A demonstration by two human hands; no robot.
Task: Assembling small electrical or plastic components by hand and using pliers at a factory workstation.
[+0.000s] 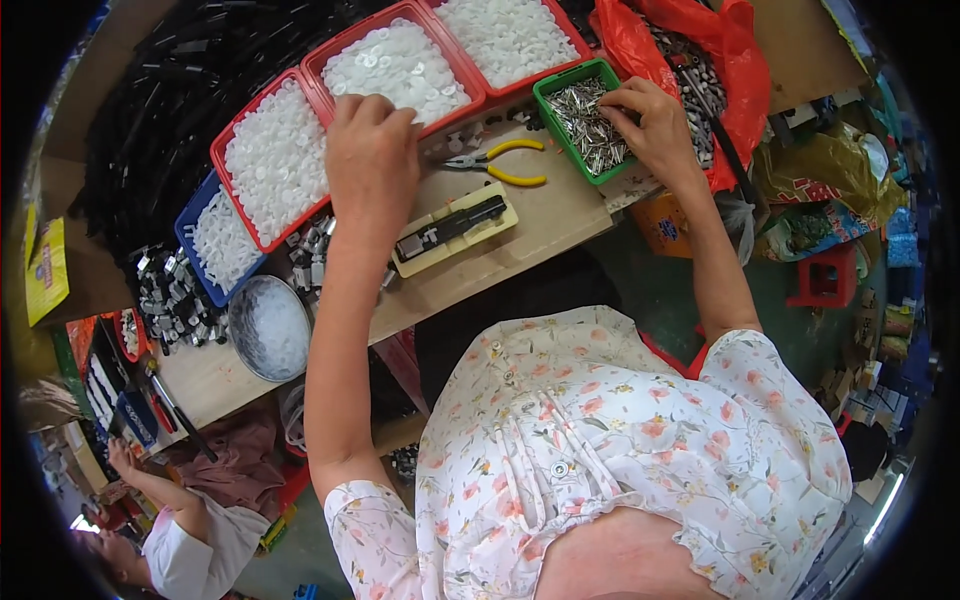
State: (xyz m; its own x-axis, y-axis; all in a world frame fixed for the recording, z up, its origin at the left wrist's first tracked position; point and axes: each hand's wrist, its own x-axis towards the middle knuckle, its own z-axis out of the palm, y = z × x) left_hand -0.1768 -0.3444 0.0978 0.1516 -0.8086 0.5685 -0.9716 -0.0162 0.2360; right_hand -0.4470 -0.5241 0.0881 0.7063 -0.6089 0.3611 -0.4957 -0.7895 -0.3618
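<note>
My left hand [375,155] is at the near edge of a red tray of white plastic discs [395,72], fingers curled down; what they hold, if anything, is hidden. My right hand [652,122] reaches over a green tray [596,178], its thumb and fingertips pinched together at small metal pins [592,125]. Between the hands, a cream-coloured fixture [484,238] lies on the table with a black, elongated part [460,224] in it. Yellow-handled pliers [515,163] lie just beyond the fixture, touched by neither hand.
More red trays hold small white parts [275,160]; a blue tray [222,290] and a metal bowl [270,325] are at left. Black parts [190,110] are heaped behind. A red bag [735,60] holds small pieces at right. Another person [190,535] sits at lower left.
</note>
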